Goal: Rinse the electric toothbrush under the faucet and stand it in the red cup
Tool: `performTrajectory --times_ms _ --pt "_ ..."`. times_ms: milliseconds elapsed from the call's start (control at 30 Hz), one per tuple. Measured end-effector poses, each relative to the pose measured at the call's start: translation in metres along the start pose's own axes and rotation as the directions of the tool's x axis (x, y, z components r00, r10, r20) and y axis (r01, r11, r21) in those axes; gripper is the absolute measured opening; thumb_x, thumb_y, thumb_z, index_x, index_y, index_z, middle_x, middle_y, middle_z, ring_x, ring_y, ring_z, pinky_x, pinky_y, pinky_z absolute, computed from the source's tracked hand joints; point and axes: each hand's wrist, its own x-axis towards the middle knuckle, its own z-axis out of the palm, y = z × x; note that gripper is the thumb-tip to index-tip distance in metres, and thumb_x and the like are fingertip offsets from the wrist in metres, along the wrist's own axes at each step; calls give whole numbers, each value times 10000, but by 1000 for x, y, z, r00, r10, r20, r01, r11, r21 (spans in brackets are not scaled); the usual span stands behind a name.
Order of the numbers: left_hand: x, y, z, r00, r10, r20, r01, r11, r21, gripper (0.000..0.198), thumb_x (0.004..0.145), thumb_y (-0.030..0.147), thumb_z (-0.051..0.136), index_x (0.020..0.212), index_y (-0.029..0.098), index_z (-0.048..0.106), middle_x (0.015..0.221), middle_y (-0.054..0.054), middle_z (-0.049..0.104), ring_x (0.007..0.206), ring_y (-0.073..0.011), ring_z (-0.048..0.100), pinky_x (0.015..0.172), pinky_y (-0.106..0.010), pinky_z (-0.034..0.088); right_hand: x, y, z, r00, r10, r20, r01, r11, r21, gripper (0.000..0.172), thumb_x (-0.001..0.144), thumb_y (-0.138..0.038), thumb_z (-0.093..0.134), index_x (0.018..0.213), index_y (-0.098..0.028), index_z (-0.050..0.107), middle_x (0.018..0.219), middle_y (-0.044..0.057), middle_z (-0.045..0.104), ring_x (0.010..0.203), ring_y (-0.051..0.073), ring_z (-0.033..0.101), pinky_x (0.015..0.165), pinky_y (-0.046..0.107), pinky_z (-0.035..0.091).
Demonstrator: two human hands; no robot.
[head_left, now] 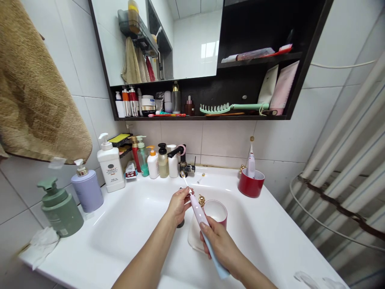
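Observation:
Over the sink [135, 224], I hold a pink electric toothbrush [197, 208] slantwise, its lower end light blue. My right hand [221, 241] is wrapped round the handle. My left hand [179, 204] is closed, its thumb and fingers pinching the neck of the brush head [184, 176] where it meets the handle. Just behind my right hand, a red cup [224, 222] with a white inside and a gold figure handle [201, 200] stands in the sink. A whitish flat piece [194, 241] lies beneath it, partly hidden by my right hand.
A black faucet [182, 160] stands at the sink's back edge. Several pump bottles [111, 168] line the back and left. Another red cup [251, 186] holds a second electric toothbrush [251, 160]. The mirror cabinet [180, 118] overhangs the back; pipes [337, 168] run along the right.

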Motion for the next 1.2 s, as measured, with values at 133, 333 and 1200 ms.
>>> performTrajectory --times_ms 133,333,1200 --pt "0 -1 0 999 29 13 -29 999 19 174 529 293 574 564 130 523 615 -3 512 589 -80 457 577 -202 351 0 1 1 1000 -9 -2 9 1000 4 281 708 -412 336 841 -172 397 560 -45 405 379 48 384 352 174 304" --pt "-1 -2 3 1000 13 16 -13 999 44 192 515 305 579 557 126 525 576 -4 509 548 -76 446 577 -210 347 -1 -3 0 999 27 -26 -27 1000 12 292 701 -420 344 856 -178 397 569 -40 411 382 47 384 360 176 310" --pt "-7 -1 11 995 29 95 -30 999 14 214 544 313 564 616 125 492 463 27 487 480 -78 470 508 -193 333 -4 -8 3 999 -24 24 20 984 176 248 700 -425 364 721 -178 367 566 -48 414 380 31 371 363 175 294"
